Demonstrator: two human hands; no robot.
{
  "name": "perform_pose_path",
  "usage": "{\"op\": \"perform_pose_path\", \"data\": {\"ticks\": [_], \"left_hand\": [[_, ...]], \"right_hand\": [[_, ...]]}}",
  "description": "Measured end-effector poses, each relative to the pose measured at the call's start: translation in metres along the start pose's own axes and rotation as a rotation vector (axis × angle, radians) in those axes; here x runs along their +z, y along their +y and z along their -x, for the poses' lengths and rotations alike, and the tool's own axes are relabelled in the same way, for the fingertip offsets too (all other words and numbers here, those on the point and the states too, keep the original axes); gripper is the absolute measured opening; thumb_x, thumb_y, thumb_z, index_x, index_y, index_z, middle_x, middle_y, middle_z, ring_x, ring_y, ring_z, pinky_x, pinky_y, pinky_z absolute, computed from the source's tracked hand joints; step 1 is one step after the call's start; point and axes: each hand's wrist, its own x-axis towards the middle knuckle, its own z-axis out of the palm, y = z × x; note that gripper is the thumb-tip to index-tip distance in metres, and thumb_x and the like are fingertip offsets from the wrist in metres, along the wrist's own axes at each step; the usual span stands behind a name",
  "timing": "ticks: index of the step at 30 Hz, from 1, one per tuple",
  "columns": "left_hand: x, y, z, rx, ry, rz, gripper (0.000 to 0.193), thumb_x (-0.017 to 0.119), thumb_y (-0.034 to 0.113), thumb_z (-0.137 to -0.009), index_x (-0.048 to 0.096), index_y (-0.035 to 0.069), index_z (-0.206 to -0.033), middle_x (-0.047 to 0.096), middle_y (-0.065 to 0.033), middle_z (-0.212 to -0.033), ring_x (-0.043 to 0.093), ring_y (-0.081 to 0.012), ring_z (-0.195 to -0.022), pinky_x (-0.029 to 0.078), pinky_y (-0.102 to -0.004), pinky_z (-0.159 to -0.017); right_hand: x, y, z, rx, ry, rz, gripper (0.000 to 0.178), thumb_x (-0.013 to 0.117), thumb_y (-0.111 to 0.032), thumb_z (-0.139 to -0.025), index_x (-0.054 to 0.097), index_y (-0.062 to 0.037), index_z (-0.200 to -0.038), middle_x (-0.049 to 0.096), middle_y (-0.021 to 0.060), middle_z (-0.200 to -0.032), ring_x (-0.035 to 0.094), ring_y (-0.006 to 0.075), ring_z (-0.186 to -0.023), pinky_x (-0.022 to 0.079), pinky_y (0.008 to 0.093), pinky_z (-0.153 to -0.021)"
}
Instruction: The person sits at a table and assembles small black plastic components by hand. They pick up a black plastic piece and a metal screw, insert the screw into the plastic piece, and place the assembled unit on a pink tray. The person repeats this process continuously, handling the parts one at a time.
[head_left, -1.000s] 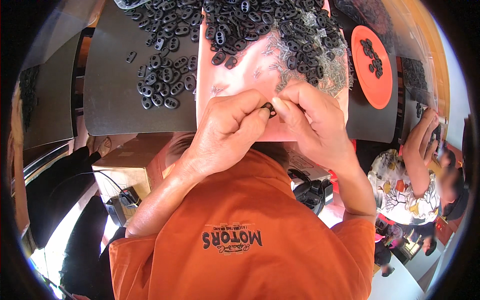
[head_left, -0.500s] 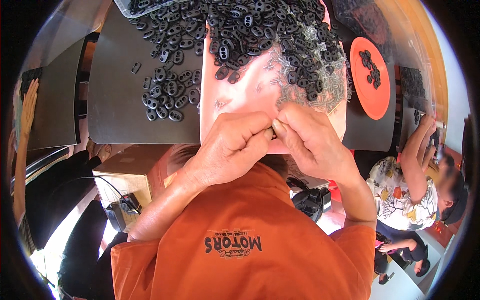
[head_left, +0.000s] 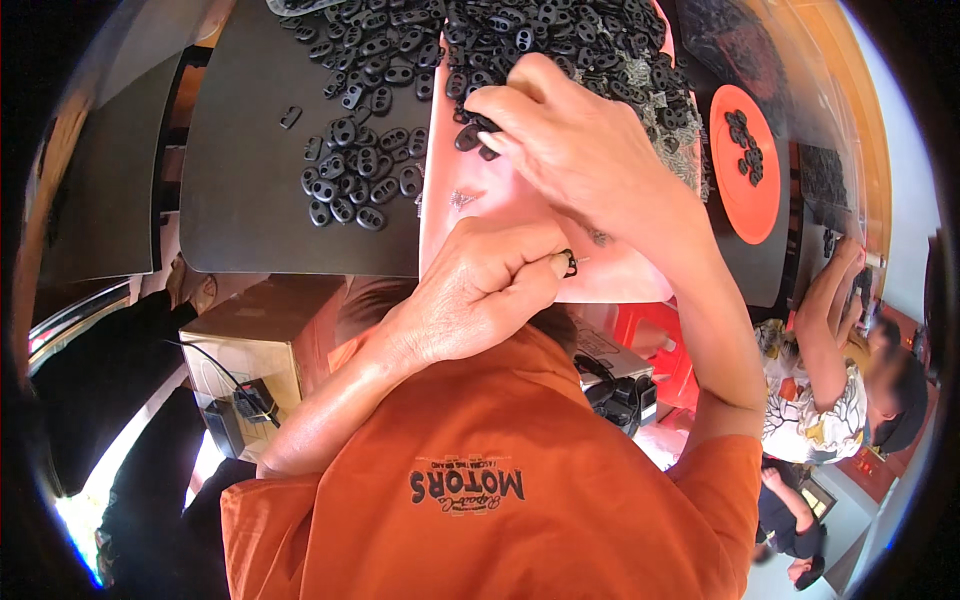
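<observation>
My left hand (head_left: 490, 285) is closed, its thumb and forefinger pinching a small black plastic piece (head_left: 570, 263), like part of a cord lock, with a thin bit sticking out to the right. Beyond it, my right hand (head_left: 590, 145) reaches over the near edge of a heap of black two-hole cord locks (head_left: 400, 75). Its thumb and forefinger are apart, at a few loose cord locks (head_left: 467, 138); its other fingers are partly hidden. Under both hands lies a pink sheet (head_left: 500, 205). Small metal springs (head_left: 675, 150) are scattered on it, right of my right hand.
A smaller group of cord locks (head_left: 350, 175) lies on the dark table (head_left: 245, 150) at left. An orange-red plate (head_left: 735, 215) with several small black pieces stands at right. Below the table are a cardboard box (head_left: 260, 320) and a red stool (head_left: 660, 345). Another person (head_left: 815, 390) sits at far right.
My right hand has left my left hand and moved away to the cord lock heap. The left hand stays low, now showing the black piece. The view has shifted slightly.
</observation>
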Motion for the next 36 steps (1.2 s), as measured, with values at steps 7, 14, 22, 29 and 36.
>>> {"op": "perform_pose_path", "data": {"ticks": [7, 14, 22, 29, 36], "left_hand": [[0.000, -0.009, 0.000, 0.095, 0.015, 0.022, 0.011, 0.051, 0.006, -0.090, 0.056, -0.002, -0.084, 0.046, -0.0042, -0.067, 0.042, -0.0100, -0.060, 0.038, -0.0279, -0.055], [-0.003, -0.005, 0.000, 0.110, 0.013, -0.020, 0.010, 0.050, 0.005, -0.088, 0.055, -0.002, -0.082, 0.047, -0.0067, -0.065, 0.044, -0.0117, -0.060, 0.039, -0.0288, -0.056], [-0.004, -0.005, 0.000, 0.160, 0.040, 0.024, 0.011, 0.050, 0.005, -0.086, 0.052, -0.002, -0.078, 0.045, -0.0064, -0.063, 0.043, -0.0116, -0.060, 0.037, -0.0293, -0.055], [0.001, -0.007, -0.001, 0.207, 0.107, 0.065, 0.019, 0.050, 0.007, -0.086, 0.045, -0.003, -0.070, 0.047, -0.0120, -0.061, 0.043, -0.0204, -0.057, 0.037, -0.0357, -0.055], [-0.005, -0.011, 0.005, 0.096, 0.032, 0.061, 0.016, 0.049, 0.009, -0.091, 0.056, -0.002, -0.081, 0.051, -0.0013, -0.066, 0.044, -0.0077, -0.060, 0.037, -0.0256, -0.055]], "right_hand": [[-0.004, 0.012, -0.004, 0.063, -0.038, 0.183, 0.012, 0.058, -0.012, -0.080, 0.061, -0.0101, -0.091, 0.052, 0.0098, -0.088, 0.062, 0.0284, -0.081, 0.051, 0.0405, -0.061], [0.008, -0.001, -0.009, -0.011, 0.018, 0.098, 0.013, 0.059, -0.016, -0.084, 0.058, -0.0034, -0.085, 0.054, 0.0113, -0.086, 0.063, 0.0308, -0.072, 0.051, 0.0400, -0.055], [0.022, -0.010, -0.016, 0.117, -0.031, 0.130, 0.017, 0.061, -0.020, -0.085, 0.054, -0.0044, -0.087, 0.054, 0.0088, -0.086, 0.060, 0.0311, -0.073, 0.048, 0.0417, -0.059], [0.021, -0.012, -0.015, -0.044, 0.022, 0.086, 0.015, 0.060, -0.014, -0.082, 0.057, 0.0010, -0.082, 0.057, 0.0136, -0.081, 0.064, 0.0313, -0.068, 0.053, 0.0394, -0.055], [-0.015, -0.013, 0.013, 0.420, -0.080, -0.671, 0.021, 0.062, -0.019, -0.090, 0.064, 0.0023, -0.088, 0.055, 0.0039, -0.066, 0.045, 0.0071, -0.060, 0.039, 0.0268, -0.052]]}}
